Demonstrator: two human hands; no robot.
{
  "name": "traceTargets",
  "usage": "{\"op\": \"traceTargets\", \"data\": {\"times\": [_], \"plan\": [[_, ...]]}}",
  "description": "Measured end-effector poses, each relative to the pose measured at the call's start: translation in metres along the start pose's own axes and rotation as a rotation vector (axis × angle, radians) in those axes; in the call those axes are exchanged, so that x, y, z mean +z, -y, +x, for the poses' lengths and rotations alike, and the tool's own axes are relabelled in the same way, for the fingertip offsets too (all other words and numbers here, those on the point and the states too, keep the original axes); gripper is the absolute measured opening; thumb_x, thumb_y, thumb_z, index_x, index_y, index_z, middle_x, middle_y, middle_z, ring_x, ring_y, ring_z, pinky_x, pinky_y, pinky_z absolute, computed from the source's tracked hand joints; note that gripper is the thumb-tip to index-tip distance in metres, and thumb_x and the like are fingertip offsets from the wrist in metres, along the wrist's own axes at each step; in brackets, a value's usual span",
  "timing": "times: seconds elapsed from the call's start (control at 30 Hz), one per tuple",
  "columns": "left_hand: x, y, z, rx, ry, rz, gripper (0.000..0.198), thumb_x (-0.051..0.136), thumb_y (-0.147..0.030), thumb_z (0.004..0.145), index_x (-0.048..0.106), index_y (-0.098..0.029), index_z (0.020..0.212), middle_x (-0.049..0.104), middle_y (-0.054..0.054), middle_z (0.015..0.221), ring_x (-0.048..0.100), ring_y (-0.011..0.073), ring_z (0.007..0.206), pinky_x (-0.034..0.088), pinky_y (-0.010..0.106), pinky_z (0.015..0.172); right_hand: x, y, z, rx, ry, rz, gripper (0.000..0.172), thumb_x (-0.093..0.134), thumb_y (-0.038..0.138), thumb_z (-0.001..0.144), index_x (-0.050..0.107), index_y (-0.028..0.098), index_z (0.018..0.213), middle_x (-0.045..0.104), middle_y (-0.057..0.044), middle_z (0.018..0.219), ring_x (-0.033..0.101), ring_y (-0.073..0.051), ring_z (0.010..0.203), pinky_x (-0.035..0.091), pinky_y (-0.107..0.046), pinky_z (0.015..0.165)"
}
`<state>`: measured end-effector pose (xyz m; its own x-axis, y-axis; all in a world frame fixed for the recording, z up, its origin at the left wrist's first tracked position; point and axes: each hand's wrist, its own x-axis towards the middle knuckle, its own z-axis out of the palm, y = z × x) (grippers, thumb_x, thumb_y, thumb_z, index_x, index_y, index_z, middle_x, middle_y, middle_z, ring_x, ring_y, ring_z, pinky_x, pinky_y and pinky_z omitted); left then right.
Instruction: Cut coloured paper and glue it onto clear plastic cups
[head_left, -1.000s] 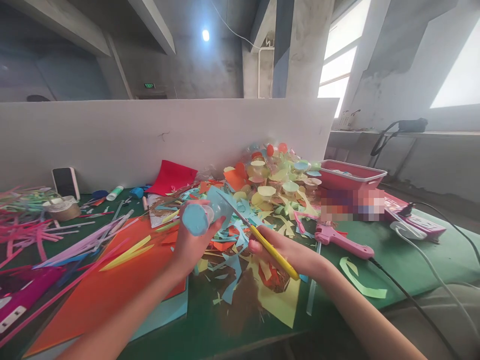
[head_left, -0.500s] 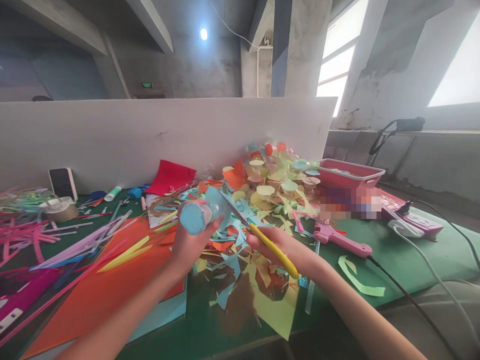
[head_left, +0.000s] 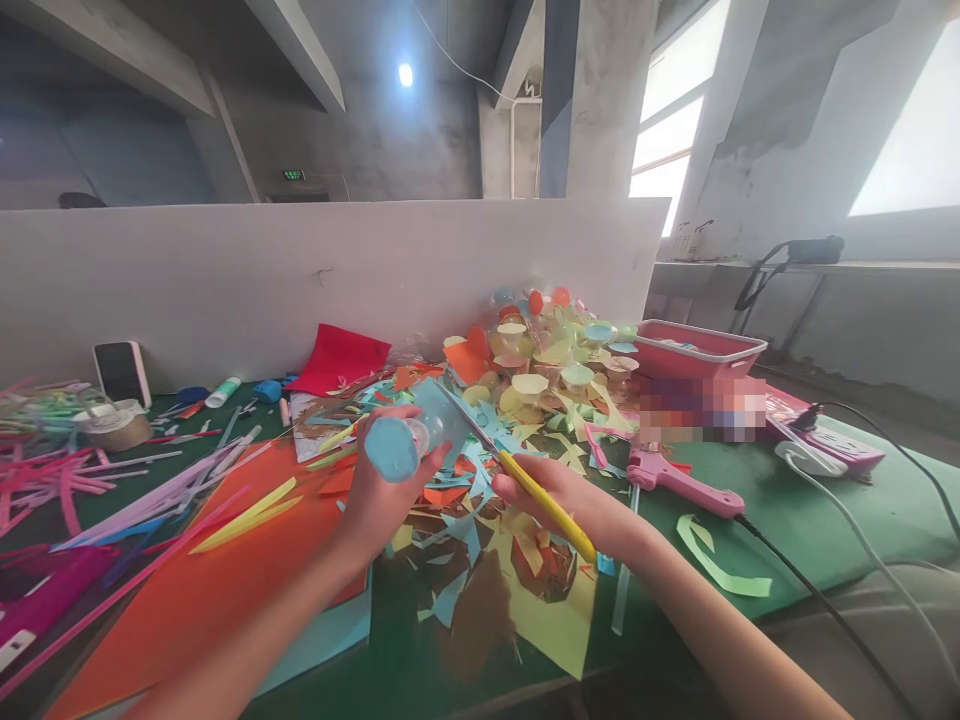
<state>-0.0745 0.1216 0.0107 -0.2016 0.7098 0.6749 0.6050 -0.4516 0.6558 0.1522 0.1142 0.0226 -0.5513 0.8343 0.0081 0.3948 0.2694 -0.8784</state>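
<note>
My left hand [head_left: 386, 495] is wrapped round a clear plastic piece [head_left: 435, 432] with a light blue paper disc [head_left: 391, 449] on its near end. At its far end is a piece of light blue paper [head_left: 437, 398]. Yellow-handled scissors [head_left: 546, 503] are gripped in my right hand [head_left: 559, 487], the fingers closed round the handles. The metal blades point up and left, by the blue paper. Whether they touch it, I cannot tell. Behind my hands stands a heap of clear plastic pieces topped with coloured paper discs [head_left: 531, 382].
Paper scraps [head_left: 466, 535] cover the middle of the green table [head_left: 817, 520]. Orange sheets [head_left: 172, 590] and pink strips [head_left: 45, 470] lie left. A pink glue gun [head_left: 682, 483] with a black cord, a power strip [head_left: 840, 448] and a pink basket [head_left: 701, 345] are right. A white board [head_left: 187, 280] stands behind.
The plastic piece with its blue disc has tilted slightly and shifted a little right and down in my left hand. The scissors and my right hand have barely moved.
</note>
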Motion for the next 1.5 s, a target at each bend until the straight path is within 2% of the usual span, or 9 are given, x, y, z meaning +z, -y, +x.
{"op": "traceTargets", "data": {"times": [0.17, 0.47, 0.6, 0.77, 1.0, 1.13, 1.27, 1.37, 1.5], "plan": [[-0.0011, 0.0025, -0.0009, 0.04, 0.051, 0.061, 0.044, 0.074, -0.051, 0.071, 0.054, -0.025, 0.101, 0.058, 0.008, 0.106, 0.056, 0.0305, 0.105, 0.046, 0.051, 0.094, 0.0016, -0.0012, 0.0013, -0.012, 0.021, 0.043, 0.053, 0.052, 0.072, 0.084, 0.043, 0.02, 0.076, 0.035, 0.005, 0.067, 0.035, -0.01, 0.059, 0.035, -0.024, 0.053], [-0.0041, 0.0009, 0.0029, 0.134, 0.038, 0.075, 0.043, 0.073, -0.051, 0.073, 0.058, -0.027, 0.105, 0.058, 0.008, 0.11, 0.053, 0.0313, 0.111, 0.042, 0.052, 0.1, -0.0003, -0.0036, -0.0015, -0.029, 0.011, -0.019, 0.049, 0.055, 0.07, 0.083, 0.047, 0.021, 0.088, 0.043, 0.003, 0.077, 0.04, -0.013, 0.066, 0.039, -0.025, 0.055], [-0.0041, 0.0053, 0.0024, 0.062, 0.043, 0.041, 0.048, 0.074, -0.05, 0.073, 0.058, -0.025, 0.111, 0.057, 0.009, 0.116, 0.054, 0.0311, 0.116, 0.045, 0.05, 0.099, 0.0006, -0.0056, 0.0005, -0.036, -0.009, -0.013, 0.049, 0.053, 0.069, 0.085, 0.045, 0.021, 0.08, 0.039, 0.005, 0.071, 0.035, -0.011, 0.063, 0.034, -0.024, 0.054], [-0.0035, 0.0059, 0.0009, -0.06, 0.056, -0.091, 0.06, 0.076, -0.049, 0.071, 0.053, -0.021, 0.119, 0.057, 0.012, 0.124, 0.06, 0.0287, 0.11, 0.051, 0.046, 0.093, 0.0011, -0.0057, 0.001, -0.046, -0.012, -0.018, 0.052, 0.049, 0.07, 0.087, 0.041, 0.021, 0.073, 0.035, 0.006, 0.067, 0.031, -0.011, 0.061, 0.028, -0.025, 0.054], [-0.0044, 0.0035, 0.0014, -0.057, 0.066, -0.135, 0.051, 0.073, -0.045, 0.075, 0.055, -0.024, 0.117, 0.059, 0.009, 0.126, 0.06, 0.0265, 0.114, 0.046, 0.043, 0.099, 0.0033, -0.0056, 0.001, -0.044, -0.031, 0.015, 0.059, 0.048, 0.077, 0.083, 0.035, 0.021, 0.069, 0.029, 0.006, 0.061, 0.025, -0.009, 0.056, 0.021, -0.024, 0.049], [-0.0053, 0.0068, 0.0022, -0.035, 0.087, -0.117, 0.045, 0.069, -0.045, 0.077, 0.057, -0.024, 0.116, 0.064, 0.008, 0.115, 0.059, 0.0269, 0.113, 0.044, 0.044, 0.101, 0.0019, -0.0014, -0.0022, -0.056, 0.007, 0.016, 0.059, 0.048, 0.078, 0.082, 0.04, 0.02, 0.072, 0.031, 0.007, 0.062, 0.028, -0.009, 0.056, 0.026, -0.023, 0.049], [-0.0067, 0.0078, 0.0017, -0.031, 0.099, -0.095, 0.045, 0.068, -0.043, 0.077, 0.057, -0.025, 0.116, 0.065, 0.006, 0.104, 0.062, 0.024, 0.096, 0.049, 0.043, 0.091, 0.0001, 0.0, -0.0069, -0.071, 0.108, 0.094, 0.059, 0.044, 0.079, 0.083, 0.044, 0.021, 0.087, 0.038, 0.005, 0.07, 0.036, -0.009, 0.057, 0.037, -0.022, 0.051], [-0.0062, 0.0079, 0.0005, -0.014, 0.132, -0.082, 0.046, 0.069, -0.04, 0.075, 0.056, -0.026, 0.117, 0.062, 0.006, 0.108, 0.062, 0.0196, 0.084, 0.051, 0.041, 0.087, -0.0002, -0.0007, -0.0083, -0.028, 0.101, 0.1, 0.059, 0.043, 0.08, 0.083, 0.044, 0.021, 0.09, 0.039, 0.005, 0.073, 0.037, -0.009, 0.058, 0.039, -0.022, 0.052], [-0.0047, 0.0074, 0.0005, 0.004, 0.12, -0.083, 0.047, 0.07, -0.039, 0.074, 0.056, -0.025, 0.117, 0.057, 0.009, 0.12, 0.062, 0.0197, 0.089, 0.051, 0.041, 0.089, -0.001, -0.0005, -0.0075, 0.003, 0.079, 0.08, 0.058, 0.045, 0.078, 0.084, 0.045, 0.02, 0.087, 0.04, 0.004, 0.075, 0.036, -0.009, 0.06, 0.035, -0.021, 0.051]]}}
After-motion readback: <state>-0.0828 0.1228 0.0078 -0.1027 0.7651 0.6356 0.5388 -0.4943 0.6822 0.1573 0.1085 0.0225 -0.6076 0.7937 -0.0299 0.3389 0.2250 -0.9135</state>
